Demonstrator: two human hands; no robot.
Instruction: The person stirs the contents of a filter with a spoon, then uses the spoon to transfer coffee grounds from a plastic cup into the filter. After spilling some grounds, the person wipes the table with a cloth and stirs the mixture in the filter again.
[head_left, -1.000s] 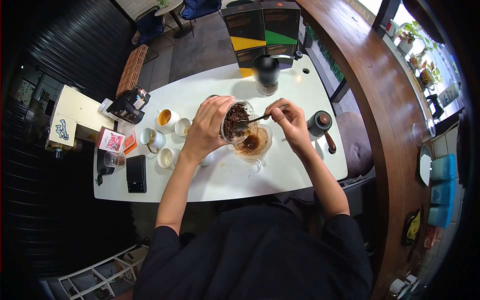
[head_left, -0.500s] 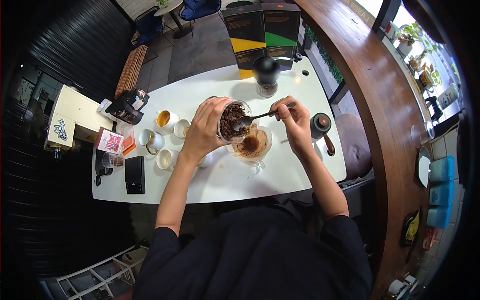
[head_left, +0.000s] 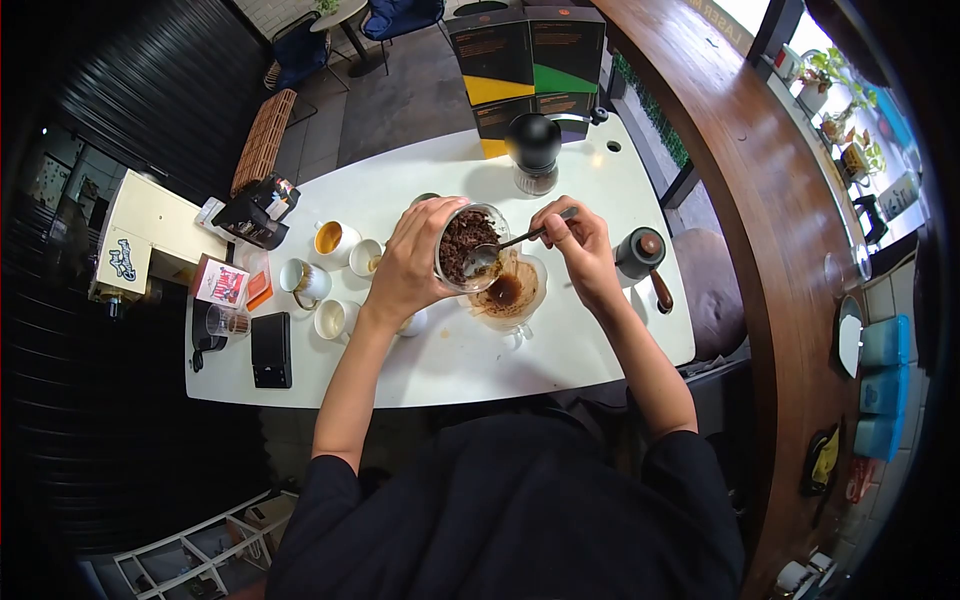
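My left hand is closed around a clear glass, tilted toward the right. Dark, clumpy coffee grounds fill much of it. My right hand pinches the handle of a metal spoon, whose bowl is at the glass's mouth among the grounds. Just below the glass stands a dripper with a stained paper filter; brown residue lies at its centre. Part of the filter is hidden behind the glass.
On the white table, several cups, including a coffee-filled cup, stand left. A black scale lies farther left. A hand grinder is at right; a black-topped grinder stands behind, before dark boxes.
The spoon's bowl has moved slightly lower at the glass's mouth, and its handle has shifted a little. My left hand keeps the glass in nearly the same place.
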